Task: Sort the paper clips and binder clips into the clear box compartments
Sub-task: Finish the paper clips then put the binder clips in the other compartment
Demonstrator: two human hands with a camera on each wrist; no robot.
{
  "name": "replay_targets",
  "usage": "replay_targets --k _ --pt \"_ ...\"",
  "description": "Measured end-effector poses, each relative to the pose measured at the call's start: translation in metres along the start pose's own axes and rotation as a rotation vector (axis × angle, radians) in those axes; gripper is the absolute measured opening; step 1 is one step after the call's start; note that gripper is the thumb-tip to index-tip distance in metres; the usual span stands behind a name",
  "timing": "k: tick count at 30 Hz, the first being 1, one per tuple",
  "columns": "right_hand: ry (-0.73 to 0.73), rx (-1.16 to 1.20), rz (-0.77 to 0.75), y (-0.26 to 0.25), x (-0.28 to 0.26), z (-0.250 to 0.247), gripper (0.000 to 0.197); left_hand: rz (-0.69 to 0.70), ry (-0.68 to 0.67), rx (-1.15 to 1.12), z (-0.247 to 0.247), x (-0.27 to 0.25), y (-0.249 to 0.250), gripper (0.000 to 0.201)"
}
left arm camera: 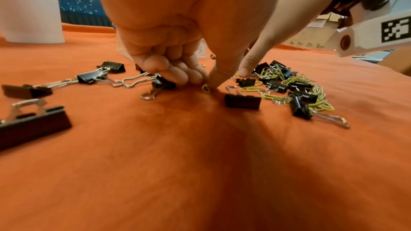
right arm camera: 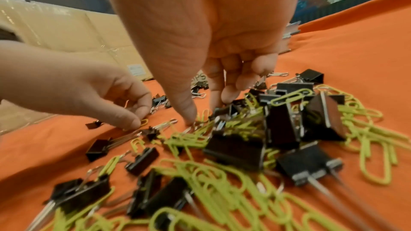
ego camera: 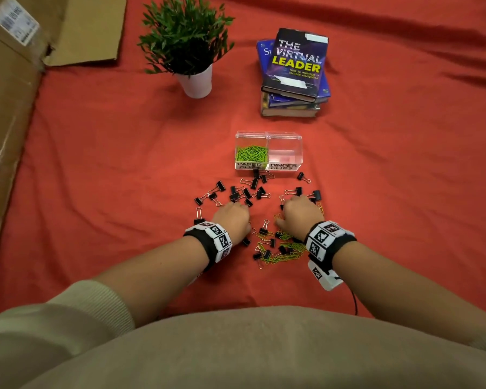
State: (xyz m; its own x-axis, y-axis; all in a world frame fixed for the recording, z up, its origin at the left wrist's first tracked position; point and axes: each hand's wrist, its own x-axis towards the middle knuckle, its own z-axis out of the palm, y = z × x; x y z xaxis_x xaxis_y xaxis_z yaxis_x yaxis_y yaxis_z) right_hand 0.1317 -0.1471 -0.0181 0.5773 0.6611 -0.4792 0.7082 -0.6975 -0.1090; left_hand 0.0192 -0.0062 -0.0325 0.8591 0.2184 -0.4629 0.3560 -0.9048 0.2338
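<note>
Because lime-green wire paper clips point(right arm camera: 222, 191) lie tangled among black binder clips point(ego camera: 237, 193), the left hand point(ego camera: 232, 217) pinches one paper clip while the right hand's point(ego camera: 302, 213) fingers point(right arm camera: 229, 92) curl into the heap, their catch unclear, below the clear two-compartment box point(ego camera: 285, 138).

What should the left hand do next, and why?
Probably lift the green paper clip that the left hand pinches and carry it to the PAPER CLIPS compartment, which already holds green clips; the BINDER CLIPS compartment looks empty.

It looks like an office or storeroom: a stack of workplace-management hardback books point(ego camera: 293, 74), a white-potted artificial green plant point(ego camera: 190, 49), flattened brown cardboard shipping boxes point(ego camera: 14, 88) and an orange-red cloth-covered table point(ego camera: 110, 164).
</note>
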Motion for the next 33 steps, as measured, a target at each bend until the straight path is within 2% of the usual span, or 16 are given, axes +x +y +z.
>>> replay_targets --k 4,8,11,13,16,21,23,28,31,33 --pt "-0.049 0.021 0.006 -0.009 0.0 0.007 0.032 0.007 0.003 -0.053 -0.001 -0.002 0.006 0.026" --pt "-0.014 -0.005 -0.041 -0.014 0.0 0.009 0.038 0.019 -0.006 -0.343 -0.006 -0.002 0.011 0.016" --pt "0.019 -0.042 -0.091 -0.015 -0.001 0.01 0.039 -0.015 0.007 -0.469 -0.008 0.0 0.016 0.016" --pt "0.011 -0.011 -0.12 -0.015 -0.001 0.011 0.035 -0.033 -0.001 -0.479 -0.008 0.0 0.02 0.015" --pt "-0.025 0.194 -0.118 -0.012 -0.001 0.011 0.026 -0.011 -0.003 -0.362 -0.003 0.002 0.027 0.017" --pt "0.068 0.656 0.063 0.017 -0.005 -0.007 0.021 0.065 -0.012 -0.225 0.006 0.006 0.03 0.02" --pt "0.024 0.868 0.164 0.037 -0.007 -0.017 0.017 0.064 0.004 -0.224 0.004 0.01 0.03 0.019" --pt "-0.031 1.441 0.381 0.082 -0.012 -0.027 0.023 0.011 0.103 -0.231 -0.006 0.02 0.023 0.014" --pt "-0.029 1.371 0.432 0.1 -0.01 -0.018 0.027 0.083 0.107 -0.229 -0.008 0.018 0.025 0.013" --pt "-0.042 1.115 0.441 0.108 -0.006 -0.01 0.028 0.168 0.036 -0.18 -0.007 0.014 0.029 0.014"
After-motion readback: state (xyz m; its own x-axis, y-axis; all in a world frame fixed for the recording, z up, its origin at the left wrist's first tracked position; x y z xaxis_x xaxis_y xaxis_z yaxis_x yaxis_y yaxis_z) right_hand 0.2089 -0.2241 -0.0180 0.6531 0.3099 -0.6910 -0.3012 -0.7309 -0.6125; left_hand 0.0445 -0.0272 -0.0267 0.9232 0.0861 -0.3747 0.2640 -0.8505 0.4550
